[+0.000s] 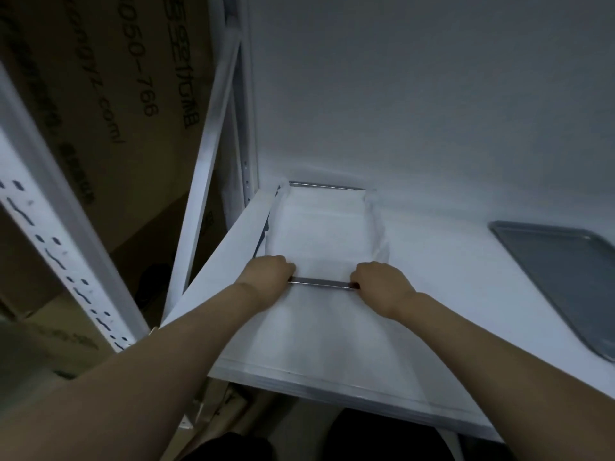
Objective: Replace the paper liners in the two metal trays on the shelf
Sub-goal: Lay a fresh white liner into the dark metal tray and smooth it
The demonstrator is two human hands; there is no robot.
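Note:
A metal tray lies at the left of the white shelf, lined with white paper that stands up along its sides. My left hand and my right hand sit at the tray's two near corners, fingers curled over the paper and the near rim. Between them the bare metal rim shows. A second metal tray lies at the right of the shelf, bare grey, partly cut off by the frame edge.
A white sheet spreads on the shelf in front of the lined tray. White slotted uprights frame the shelf's left side. Cardboard boxes stand to the left. The white wall rises behind.

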